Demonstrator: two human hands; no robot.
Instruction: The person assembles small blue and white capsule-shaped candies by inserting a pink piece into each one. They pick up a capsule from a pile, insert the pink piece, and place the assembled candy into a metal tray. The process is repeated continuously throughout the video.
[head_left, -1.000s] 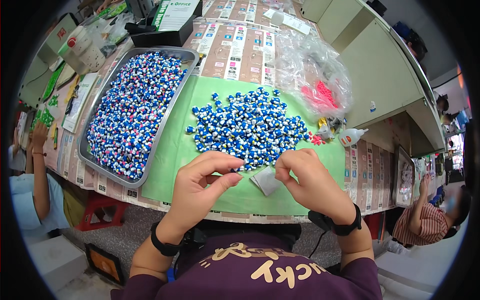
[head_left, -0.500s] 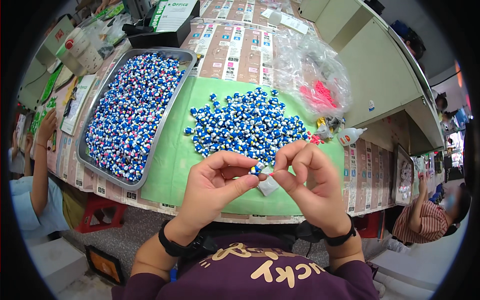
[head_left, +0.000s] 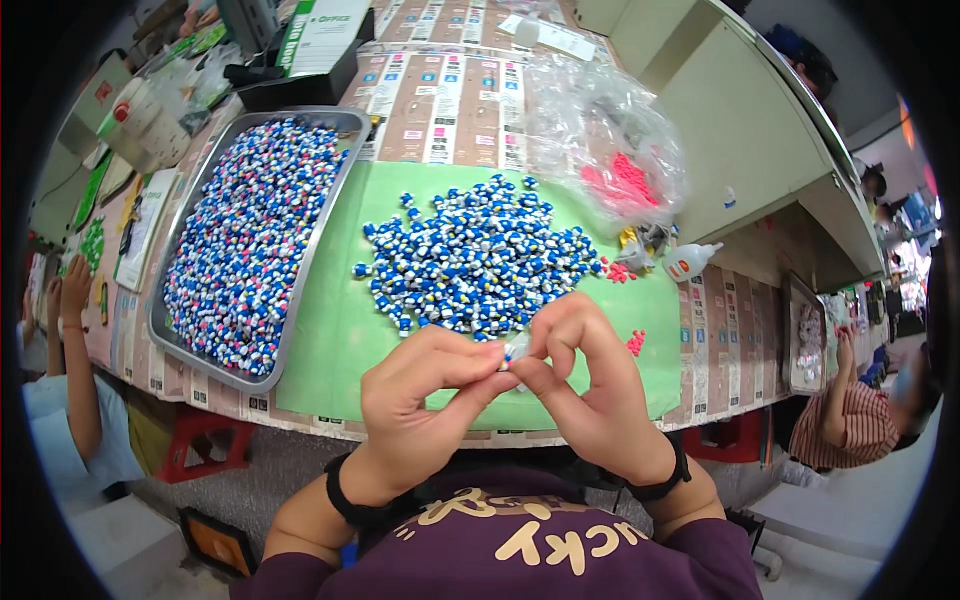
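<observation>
Above the near part of the green mat (head_left: 325,360), my left hand (head_left: 415,400) pinches a small blue-and-white figure (head_left: 507,358) between thumb and fingers. My right hand (head_left: 600,395) meets it from the other side, thumb and forefinger pressed together at the figure. Whatever sits between those right fingertips is hidden. A whitish piece (head_left: 521,343) shows partly behind the fingers. Just beyond my hands lies a pile of similar blue-and-white figures (head_left: 470,255), some with yellow spots. Small pink pieces (head_left: 636,343) lie right of my right hand, and more pink pieces (head_left: 618,271) lie by the pile.
A metal tray (head_left: 311,270) full of blue, white and pink figures stands on the left. At right are a white squeeze bottle (head_left: 688,262), a clear plastic bag (head_left: 640,130) with pink pieces inside, and a cabinet (head_left: 760,130). Other people sit at both sides.
My fingertips have come together at the figure, and the pink tip at my right fingers is now hidden. The view has shifted a little, uncovering pink pieces beside my right hand.
</observation>
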